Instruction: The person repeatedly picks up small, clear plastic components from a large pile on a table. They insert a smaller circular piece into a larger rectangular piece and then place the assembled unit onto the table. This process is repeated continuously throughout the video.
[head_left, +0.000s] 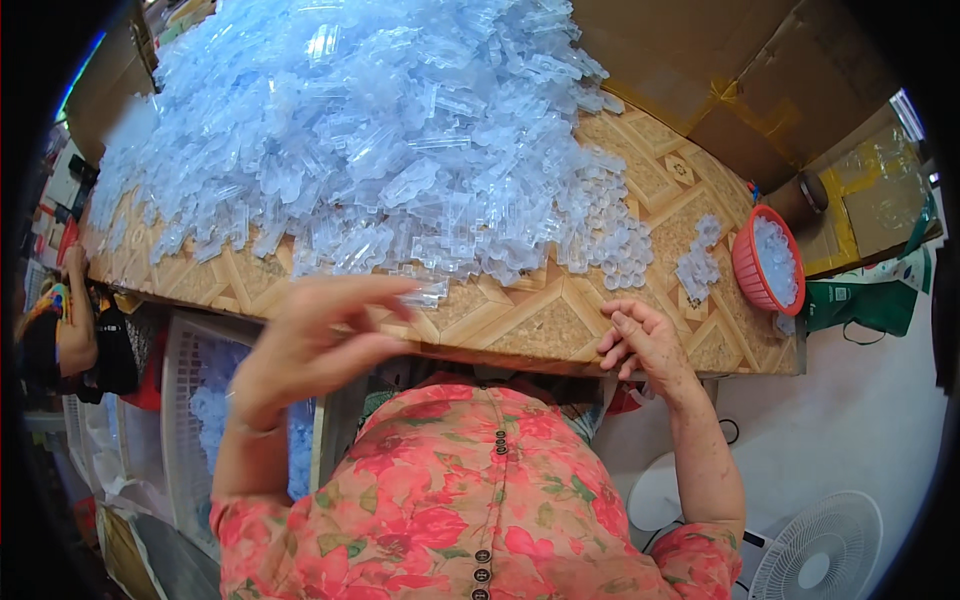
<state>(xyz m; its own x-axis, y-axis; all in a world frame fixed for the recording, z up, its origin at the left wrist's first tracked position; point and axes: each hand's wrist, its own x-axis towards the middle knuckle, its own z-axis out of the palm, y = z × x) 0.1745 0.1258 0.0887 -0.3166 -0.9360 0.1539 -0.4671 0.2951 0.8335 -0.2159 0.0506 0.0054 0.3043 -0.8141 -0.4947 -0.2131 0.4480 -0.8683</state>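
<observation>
A large heap of clear plastic pieces (400, 130) covers much of the patterned table (500, 325). My left hand (325, 330) hovers over the front edge of the table, its thumb and fingers stretched apart. Nothing shows between them. Just beyond its fingertips lie a few clear rectangular pieces (428, 292) at the front of the heap. My right hand (648, 345) is at the table edge further right, fingers loosely bent with gaps between them and no visible object in them. Small rounded clear pieces (622, 262) lie in a cluster beyond it.
A red plastic basket (748, 262) with clear pieces stands at the table's right end, next to a small loose pile (698, 265). Cardboard (740, 110) walls the back right. Below left is a white crate (185, 420); a fan (815, 565) stands lower right. Another person's arm (75, 325) shows far left.
</observation>
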